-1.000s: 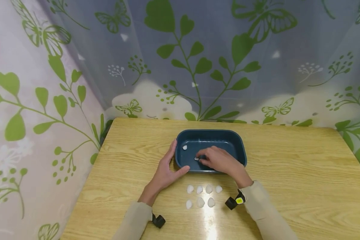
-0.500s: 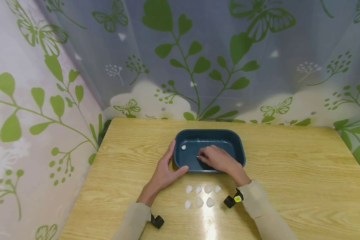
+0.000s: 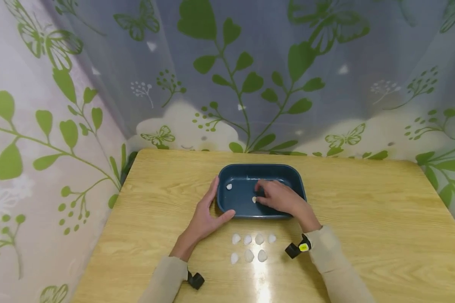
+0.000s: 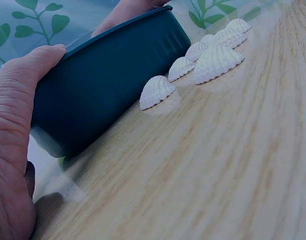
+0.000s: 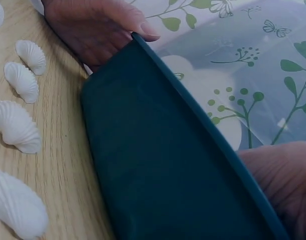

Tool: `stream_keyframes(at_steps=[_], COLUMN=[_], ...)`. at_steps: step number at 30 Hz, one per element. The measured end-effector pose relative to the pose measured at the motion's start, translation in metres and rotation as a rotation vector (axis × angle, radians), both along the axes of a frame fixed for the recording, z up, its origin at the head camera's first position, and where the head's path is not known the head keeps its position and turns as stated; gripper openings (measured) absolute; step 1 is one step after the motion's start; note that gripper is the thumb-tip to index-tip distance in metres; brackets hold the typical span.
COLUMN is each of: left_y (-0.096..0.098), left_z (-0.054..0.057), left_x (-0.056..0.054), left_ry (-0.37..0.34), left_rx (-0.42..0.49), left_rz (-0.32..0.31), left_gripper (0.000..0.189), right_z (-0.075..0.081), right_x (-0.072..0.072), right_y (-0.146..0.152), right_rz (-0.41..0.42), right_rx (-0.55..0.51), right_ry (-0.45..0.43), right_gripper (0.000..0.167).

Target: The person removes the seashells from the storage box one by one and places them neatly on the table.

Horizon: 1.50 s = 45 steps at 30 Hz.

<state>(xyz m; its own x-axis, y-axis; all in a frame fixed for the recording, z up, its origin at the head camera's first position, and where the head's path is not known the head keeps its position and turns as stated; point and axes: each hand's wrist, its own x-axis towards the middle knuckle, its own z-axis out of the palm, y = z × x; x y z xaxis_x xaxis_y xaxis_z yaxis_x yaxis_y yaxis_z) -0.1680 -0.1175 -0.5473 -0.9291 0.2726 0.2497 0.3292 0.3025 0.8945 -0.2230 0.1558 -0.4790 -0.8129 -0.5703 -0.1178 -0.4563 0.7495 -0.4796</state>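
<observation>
A dark blue rectangular dish (image 3: pixel 273 170) stands on the table, a white seashell (image 3: pixel 229 186) lying inside near its left end. My left hand (image 3: pixel 202 219) rests against the dish's left end, fingers straight along the wall and thumb at the front rim. In the left wrist view that thumb (image 4: pixel 45 56) touches the rim. My right hand (image 3: pixel 282 198) reaches into the dish, its thumb and index finger spread apart. Another seashell (image 3: pixel 254 200) lies at the thumb's tip; whether they touch, I cannot tell. The dish wall hides the right fingertips in the right wrist view.
Two rows of white ribbed seashells (image 3: pixel 248 255) lie on the wooden table (image 3: pixel 364 210) in front of the dish. Patterned curtain (image 3: pixel 220 84) hangs close behind the table's back edge and along its left side. Each wrist carries a small black camera (image 3: pixel 196 280).
The right thumb and index finger, which pinched the seashell, have parted from each other, and the shell now shows beside the thumb. The left hand keeps its place at the dish.
</observation>
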Motion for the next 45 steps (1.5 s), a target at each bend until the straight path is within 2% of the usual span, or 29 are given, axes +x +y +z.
stream_keyframes(at_steps=[2, 7, 23, 35, 45], left_y=[0.0, 0.001, 0.0, 0.0, -0.001], left_z=[0.0, -0.002, 0.001, -0.001, -0.002], left_x=[0.001, 0.002, 0.002, 0.0, 0.0], left_ry=[-0.005, -0.018, 0.004, 0.008, 0.004], left_rx=[0.0, 0.006, -0.008, -0.011, -0.005], left_rz=[0.007, 0.011, -0.003, -0.002, -0.001], left_gripper=[0.105, 0.106, 0.104, 0.105, 0.105], right_z=[-0.002, -0.006, -0.01, -0.012, -0.012], right_x=[0.0, 0.001, 0.001, 0.002, 0.001], right_y=[-0.002, -0.004, -0.003, -0.005, -0.007], right_rz=[0.029, 0.073, 0.035, 0.015, 0.057], right_rx=[-0.03, -0.046, -0.02, 0.001, -0.003], right_ry=[-0.007, 0.004, 0.019, 0.046, 0.061], right_gripper=[0.022, 0.013, 0.011, 0.01, 0.007])
